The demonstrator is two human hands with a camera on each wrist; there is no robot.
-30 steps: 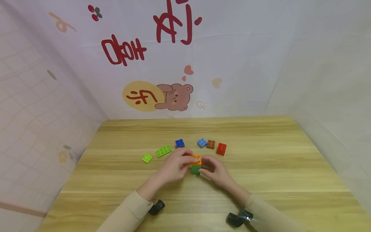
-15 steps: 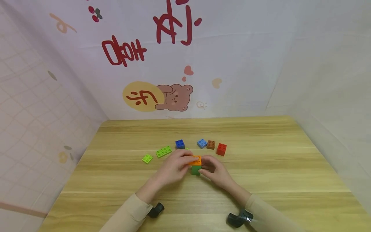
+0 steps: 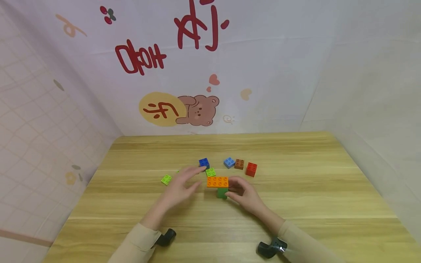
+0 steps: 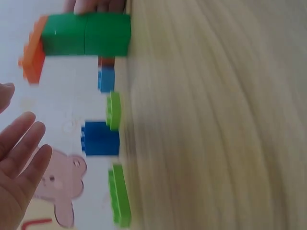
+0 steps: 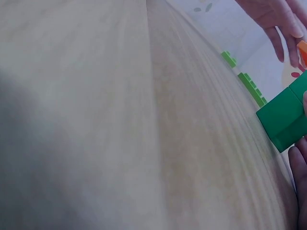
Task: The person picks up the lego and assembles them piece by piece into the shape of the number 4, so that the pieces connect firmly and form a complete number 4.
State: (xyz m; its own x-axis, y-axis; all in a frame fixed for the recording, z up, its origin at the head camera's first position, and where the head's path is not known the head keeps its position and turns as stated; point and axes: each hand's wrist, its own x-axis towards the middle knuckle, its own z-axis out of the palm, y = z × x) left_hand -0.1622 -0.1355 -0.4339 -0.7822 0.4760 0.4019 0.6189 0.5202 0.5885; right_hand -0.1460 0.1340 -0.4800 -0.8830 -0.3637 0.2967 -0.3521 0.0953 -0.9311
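Observation:
Two green bricks (image 4: 86, 34) stand stacked on the table, with a long orange brick (image 3: 217, 182) on top that overhangs to the left. My right hand (image 3: 245, 193) holds the green bricks from the right side, thumb in front and fingers behind. My left hand (image 3: 179, 186) is apart from the stack, to its left, with fingers loosely extended and nothing in them. Just behind the orange brick lies a small lime brick (image 3: 210, 172). It sits beside a dark blue brick (image 3: 203, 162). A long lime brick (image 5: 252, 89) is mostly covered by my left hand in the head view.
Another small lime brick (image 3: 166, 179) lies to the left on the wooden table (image 3: 296, 175). Behind the stack to the right are a light blue brick (image 3: 229, 162), a brown brick (image 3: 239, 163) and a red brick (image 3: 251, 169). A printed cloth (image 3: 263, 65) hangs behind.
My left hand has let go of the orange brick and moved left, uncovering it and the small lime brick behind. My right hand has stayed in place on the green bricks.

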